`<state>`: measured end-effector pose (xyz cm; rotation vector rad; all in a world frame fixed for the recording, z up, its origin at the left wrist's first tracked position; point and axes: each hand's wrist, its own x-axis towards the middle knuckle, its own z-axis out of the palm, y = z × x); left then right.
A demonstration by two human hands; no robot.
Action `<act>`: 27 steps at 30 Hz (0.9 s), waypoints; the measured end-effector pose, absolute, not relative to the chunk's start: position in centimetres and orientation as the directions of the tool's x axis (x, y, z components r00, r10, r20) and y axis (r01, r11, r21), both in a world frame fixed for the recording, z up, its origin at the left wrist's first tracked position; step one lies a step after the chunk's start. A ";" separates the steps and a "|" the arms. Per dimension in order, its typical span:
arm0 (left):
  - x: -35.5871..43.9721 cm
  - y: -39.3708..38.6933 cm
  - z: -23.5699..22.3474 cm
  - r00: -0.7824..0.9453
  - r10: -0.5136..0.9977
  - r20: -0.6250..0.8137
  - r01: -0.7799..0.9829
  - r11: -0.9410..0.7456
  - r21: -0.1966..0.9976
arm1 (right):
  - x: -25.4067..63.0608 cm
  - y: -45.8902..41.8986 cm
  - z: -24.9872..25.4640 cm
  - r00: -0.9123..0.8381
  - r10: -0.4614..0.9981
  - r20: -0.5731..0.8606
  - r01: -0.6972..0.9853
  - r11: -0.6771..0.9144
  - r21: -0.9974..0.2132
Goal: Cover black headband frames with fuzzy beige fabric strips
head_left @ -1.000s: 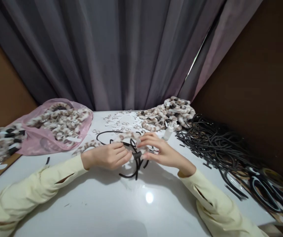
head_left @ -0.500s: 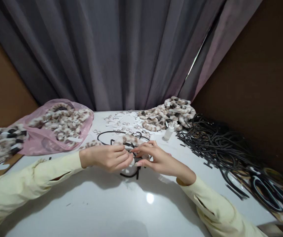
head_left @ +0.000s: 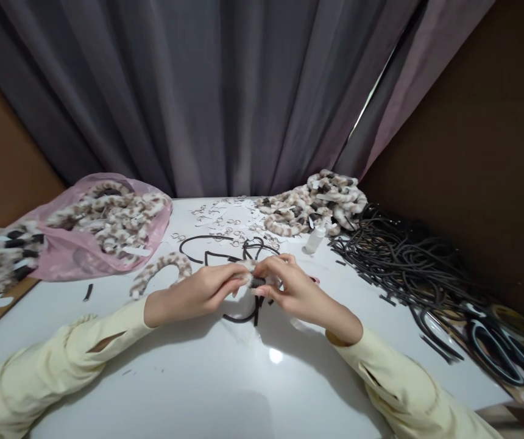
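left hand (head_left: 198, 289) has drawn back slightly, baring more of one curved furry piece (head_left: 152, 267). one white tabletop (head_left: 175, 378) carries it and one pink bag (head_left: 70, 259). right hand (head_left: 292, 288) faces left; between both, equally near, one held furry strip (head_left: 248, 264) lies roughly crosswise. left fingers (head_left: 228, 274) pinch it; right fingers (head_left: 269, 266) bracket its one dark band (head_left: 257, 282), pressure impossible to tell.
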<state>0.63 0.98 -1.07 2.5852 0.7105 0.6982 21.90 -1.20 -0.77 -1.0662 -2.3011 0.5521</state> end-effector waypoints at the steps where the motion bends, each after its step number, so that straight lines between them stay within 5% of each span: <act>1: 0.7 1.0 -0.9 0.736 0.597 0.321 0.385 -0.758 0.527 | 21.9 -1.3 -0.8 -0.538 0.787 0.303 0.565 0.603 -0.563; 7: 1.4 0.8 -0.8 0.655 0.756 -0.014 0.293 -0.237 0.926 | 21.7 -1.4 -0.9 -0.574 0.748 0.335 0.551 0.655 -0.517; 14: 1.7 0.8 -1.4 0.713 0.683 -0.160 -0.009 0.237 0.971 | 21.4 -1.3 -1.3 -0.518 0.780 0.352 0.526 0.615 -0.587; 27: 1.8 0.5 -1.3 0.685 0.700 -0.204 -0.001 0.280 0.960 | 21.7 -1.3 -0.9 -0.541 0.760 0.360 0.531 0.640 -0.556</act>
